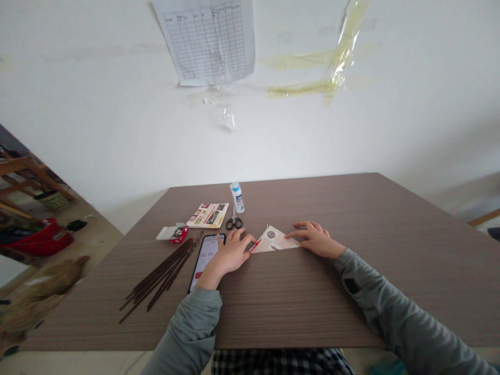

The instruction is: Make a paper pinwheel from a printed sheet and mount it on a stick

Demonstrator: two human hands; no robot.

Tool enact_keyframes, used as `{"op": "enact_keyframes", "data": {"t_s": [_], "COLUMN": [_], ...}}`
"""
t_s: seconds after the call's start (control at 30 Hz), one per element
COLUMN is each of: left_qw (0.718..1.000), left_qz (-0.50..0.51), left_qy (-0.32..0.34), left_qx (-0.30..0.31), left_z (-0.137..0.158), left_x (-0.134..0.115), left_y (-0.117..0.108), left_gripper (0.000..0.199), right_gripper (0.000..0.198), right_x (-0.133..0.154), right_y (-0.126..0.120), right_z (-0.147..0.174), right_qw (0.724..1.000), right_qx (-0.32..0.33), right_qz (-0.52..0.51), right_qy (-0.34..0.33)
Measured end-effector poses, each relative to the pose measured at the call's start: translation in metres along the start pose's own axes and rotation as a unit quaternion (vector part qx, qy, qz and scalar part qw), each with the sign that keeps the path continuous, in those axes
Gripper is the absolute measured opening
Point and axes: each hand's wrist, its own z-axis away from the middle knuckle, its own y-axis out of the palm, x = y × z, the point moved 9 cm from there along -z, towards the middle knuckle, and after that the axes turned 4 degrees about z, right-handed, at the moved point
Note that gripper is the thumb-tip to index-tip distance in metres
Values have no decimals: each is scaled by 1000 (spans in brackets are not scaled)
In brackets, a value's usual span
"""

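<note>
A printed sheet of paper folded into a triangle [272, 240] lies on the table between my hands, with its peak pointing away from me. My left hand [231, 251] holds its left corner, thumb and forefinger at a red-marked edge. At the opposite corner, my right hand [315, 239] has the paper under its fingertips, with the forefinger lying on the printed face. Partly under my left wrist is a phone [203, 260] showing a timer. Black-handled scissors [234, 223] lie just beyond my left fingers, blades pointing away.
Behind the scissors stands a white and blue glue bottle [237, 197]. A printed booklet [208, 215] and an open red box [178, 234] of small items lie left of it. Several thin dark sticks [160, 276] fan across the table's left side. The wall [312, 140] borders the far edge.
</note>
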Motion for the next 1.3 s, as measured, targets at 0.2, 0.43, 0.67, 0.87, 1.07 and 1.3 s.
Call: {"op": "enact_keyframes", "data": {"t_s": [0.2,0.43,0.67,0.87,1.07,1.3], "left_qw": [1000,1000,997,994,992,993], "left_qz": [-3,12,35,43,70,61], "left_qy": [12,13,24,8,12,24], "left_qx": [-11,-14,-57,-100,-102,-97], "left_z": [-1,0,-5,-6,-8,-12], "left_x": [2,1,-5,-9,-9,-5], "left_y": [0,1,0,-1,-1,3], "left_gripper": [62,55,31,24,34,41], "right_gripper": [68,66,40,44,34,35], "right_x": [-5,-3,2,4,4,6], "right_y": [4,2,4,8,6,7], "right_z": [-2,2,4,2,1,1], "right_qw": [1000,1000,999,996,995,996], "right_qx": [2,-7,-34,-89,-93,-86], "right_qz": [1,21,13,17,-10,-27], "right_qy": [-3,-19,-18,-6,-21,-26]}}
